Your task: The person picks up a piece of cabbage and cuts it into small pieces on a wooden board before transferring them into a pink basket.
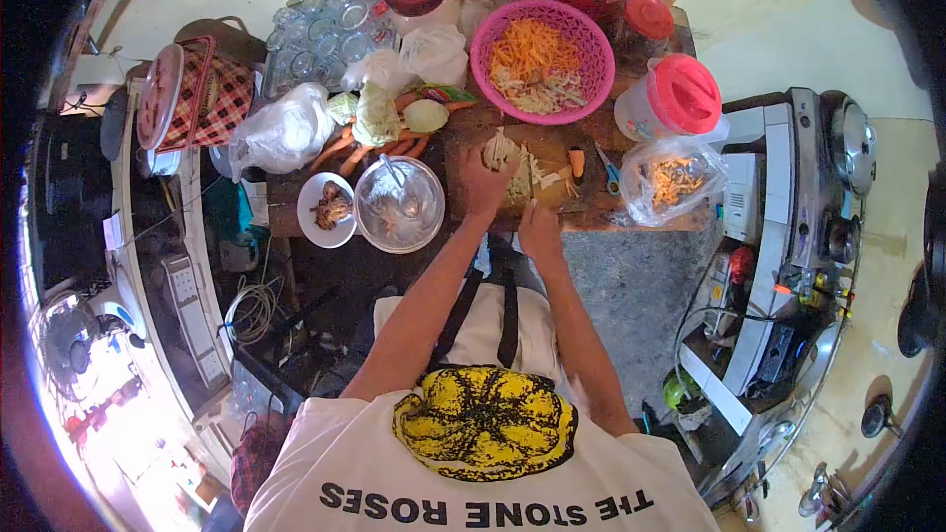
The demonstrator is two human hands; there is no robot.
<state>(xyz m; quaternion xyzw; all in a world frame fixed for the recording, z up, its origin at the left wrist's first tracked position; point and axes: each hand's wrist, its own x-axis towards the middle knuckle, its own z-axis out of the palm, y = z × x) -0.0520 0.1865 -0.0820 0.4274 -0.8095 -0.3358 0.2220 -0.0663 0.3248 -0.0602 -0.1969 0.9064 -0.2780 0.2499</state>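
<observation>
On the wooden table, my left hand (487, 182) is closed on a pale piece of cabbage (501, 152). My right hand (540, 229) grips a knife (532, 180), its blade pointing away from me beside the cabbage. Shredded cabbage (519, 184) lies between the cabbage piece and the blade. Just right of the knife are an orange carrot stub (576, 163) and some thin scraps. Beyond my hands, a pink basket (479, 69) holds shredded carrot and cabbage.
Left of my hands stand a metal bowl (434, 207) and a white bowl (307, 229). Carrots and cabbages (376, 118) lie behind them. Blue-handled scissors (612, 177), a plastic bag of orange pieces (676, 182) and a red-lidded container (685, 94) are at the right.
</observation>
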